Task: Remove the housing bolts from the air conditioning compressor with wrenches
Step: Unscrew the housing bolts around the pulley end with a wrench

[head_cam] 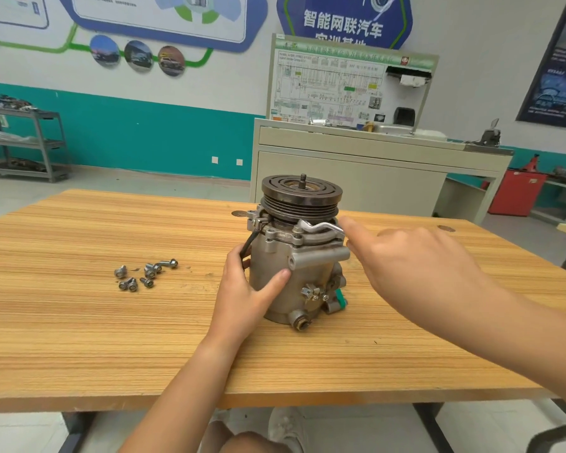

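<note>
The grey air conditioning compressor [294, 273] stands upright on the wooden table [111, 338], its dark grooved pulley [302, 194] on top. My left hand [245, 295] grips the housing from the left, thumb laid across the front. A silver offset wrench [321, 227] sits with its ring end on a bolt at the top flange, just under the pulley. My right hand [412, 266] comes in from the right and holds the wrench's handle end between thumb and fingers; the fingers are blurred. Several removed bolts [144, 273] lie loose on the table left of the compressor.
Behind the table stands a beige training bench [373, 171] with a wiring-diagram board. A grey shelf cart [23, 142] is at the far left and a red cabinet [517, 194] at the right. My knees show below the table's front edge.
</note>
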`<state>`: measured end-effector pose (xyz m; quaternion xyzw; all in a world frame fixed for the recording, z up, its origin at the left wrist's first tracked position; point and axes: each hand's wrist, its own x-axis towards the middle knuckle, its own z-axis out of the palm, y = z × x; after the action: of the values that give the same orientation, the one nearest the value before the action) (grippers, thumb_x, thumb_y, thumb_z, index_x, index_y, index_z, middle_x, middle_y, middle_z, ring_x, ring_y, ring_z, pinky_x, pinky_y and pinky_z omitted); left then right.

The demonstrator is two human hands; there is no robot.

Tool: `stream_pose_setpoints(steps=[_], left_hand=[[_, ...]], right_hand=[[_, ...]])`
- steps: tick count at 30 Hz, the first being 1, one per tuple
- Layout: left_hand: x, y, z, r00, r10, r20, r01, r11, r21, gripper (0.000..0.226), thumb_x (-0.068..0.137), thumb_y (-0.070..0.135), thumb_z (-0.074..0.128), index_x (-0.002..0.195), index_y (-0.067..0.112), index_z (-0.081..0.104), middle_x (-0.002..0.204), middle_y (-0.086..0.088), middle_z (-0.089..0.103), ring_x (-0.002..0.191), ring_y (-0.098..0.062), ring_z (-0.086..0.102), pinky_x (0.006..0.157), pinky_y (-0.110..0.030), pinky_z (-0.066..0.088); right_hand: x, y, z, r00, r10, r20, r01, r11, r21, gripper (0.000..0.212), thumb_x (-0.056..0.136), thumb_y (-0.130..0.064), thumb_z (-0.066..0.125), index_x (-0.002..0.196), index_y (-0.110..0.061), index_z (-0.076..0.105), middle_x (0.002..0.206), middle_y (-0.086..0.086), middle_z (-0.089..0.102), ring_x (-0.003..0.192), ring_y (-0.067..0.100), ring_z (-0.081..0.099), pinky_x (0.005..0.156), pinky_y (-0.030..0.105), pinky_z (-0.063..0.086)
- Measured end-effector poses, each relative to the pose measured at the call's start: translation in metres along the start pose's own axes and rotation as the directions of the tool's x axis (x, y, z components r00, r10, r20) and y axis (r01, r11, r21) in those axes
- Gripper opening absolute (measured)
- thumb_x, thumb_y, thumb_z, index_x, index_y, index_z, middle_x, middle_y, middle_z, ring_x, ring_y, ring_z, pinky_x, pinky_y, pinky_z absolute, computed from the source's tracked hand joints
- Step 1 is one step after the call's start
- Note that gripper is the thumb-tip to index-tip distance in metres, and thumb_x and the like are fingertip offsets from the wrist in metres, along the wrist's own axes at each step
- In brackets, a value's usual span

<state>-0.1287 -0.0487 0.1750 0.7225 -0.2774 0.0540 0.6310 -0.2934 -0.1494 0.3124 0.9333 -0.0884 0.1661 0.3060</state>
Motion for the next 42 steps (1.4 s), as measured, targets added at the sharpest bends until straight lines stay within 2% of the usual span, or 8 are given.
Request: stream_pose_setpoints(steps=[5,13,20,23,26,30,32,42], left_hand=[[0.0,0.001,0.0,1.0,-0.008,0.001,0.008,1.0,0.004,0.087,0.074,0.046,0.073,0.144,0.017,0.03,0.14,0.005,0.042,0.127,-0.009,0.043,0.106,-0.034,0.04],[0.0,0.0,0.0,1.0,-0.007,0.01,0.007,1.0,-0.011,0.084,0.075,0.044,0.073,0.144,0.021,0.031,0.138,0.01,0.043,0.123,-0.004,0.044,0.099,-0.024,0.039],[0.001,-0.001,0.001,1.0,-0.003,0.0,0.003,1.0,-0.011,0.082,0.074,0.046,0.072,0.142,0.021,0.033,0.137,0.009,0.044,0.12,-0.003,0.044,0.093,-0.018,0.036],[0.001,0.0,0.001,1.0,-0.004,0.003,0.004,1.0,-0.01,0.085,0.073,0.047,0.072,0.143,0.021,0.032,0.14,0.008,0.043,0.124,-0.006,0.043,0.099,-0.024,0.038],[0.0,-0.001,0.0,1.0,-0.01,0.009,0.01,1.0,-0.013,0.084,0.074,0.047,0.073,0.143,0.022,0.032,0.14,0.009,0.043,0.125,-0.006,0.043,0.101,-0.027,0.04],[-0.001,-0.002,0.0,1.0,-0.011,0.012,0.012,1.0,-0.012,0.083,0.073,0.048,0.072,0.142,0.022,0.033,0.138,0.009,0.045,0.123,-0.006,0.044,0.097,-0.024,0.038],[-0.001,-0.002,-0.001,1.0,-0.017,0.018,0.017,1.0,-0.002,0.085,0.073,0.049,0.072,0.143,0.022,0.032,0.139,0.009,0.044,0.125,-0.007,0.043,0.099,-0.025,0.038],[-0.002,0.003,-0.004,1.0,-0.011,-0.005,0.011,0.999,-0.05,0.086,0.075,0.049,0.07,0.144,0.027,0.026,0.144,0.012,0.034,0.129,-0.007,0.039,0.101,-0.026,0.037]], right_hand=[[0.008,-0.006,-0.013,0.997,0.008,0.072,-0.001,0.995,-0.104,0.068,0.083,0.001,0.041,0.144,-0.013,0.012,0.058,-0.003,0.025,0.045,0.015,0.02,0.038,0.026,0.018],[0.017,-0.009,-0.029,0.985,0.012,0.171,0.006,0.995,-0.104,0.044,0.085,0.001,0.038,0.127,-0.012,0.038,0.057,-0.003,0.024,0.057,0.021,0.04,0.038,0.025,0.018],[0.023,-0.02,-0.036,0.976,-0.054,0.213,0.079,0.991,-0.11,0.039,0.084,0.003,0.039,0.123,-0.003,0.041,0.06,-0.001,0.026,0.051,0.015,0.029,0.039,0.024,0.021],[0.027,-0.036,-0.034,0.958,-0.075,0.278,0.102,0.991,-0.086,0.047,0.083,0.012,0.035,0.13,0.008,0.032,0.093,0.005,0.049,0.071,0.017,0.052,0.04,0.027,0.028],[0.024,-0.041,-0.033,0.964,-0.122,0.236,0.154,0.981,-0.121,0.08,0.056,0.03,0.011,0.13,0.007,0.029,0.112,0.027,0.034,0.066,0.015,0.047,0.041,0.029,0.032],[0.018,-0.03,-0.023,0.947,-0.243,0.208,0.295,0.916,-0.272,0.061,0.076,0.021,0.018,0.136,0.016,0.006,0.085,0.012,0.048,0.049,0.011,0.032,0.036,0.022,0.025],[0.023,-0.021,-0.021,0.951,-0.223,0.216,0.287,0.895,-0.341,0.056,0.088,0.01,0.027,0.139,0.011,0.004,0.061,0.008,0.031,0.044,0.012,0.024,0.033,0.024,0.021],[0.06,0.027,0.028,0.99,-0.132,0.053,0.14,0.97,-0.197,0.02,0.089,-0.001,0.046,0.107,-0.009,0.04,0.063,-0.003,0.039,0.051,0.017,0.043,0.045,0.026,0.029]])
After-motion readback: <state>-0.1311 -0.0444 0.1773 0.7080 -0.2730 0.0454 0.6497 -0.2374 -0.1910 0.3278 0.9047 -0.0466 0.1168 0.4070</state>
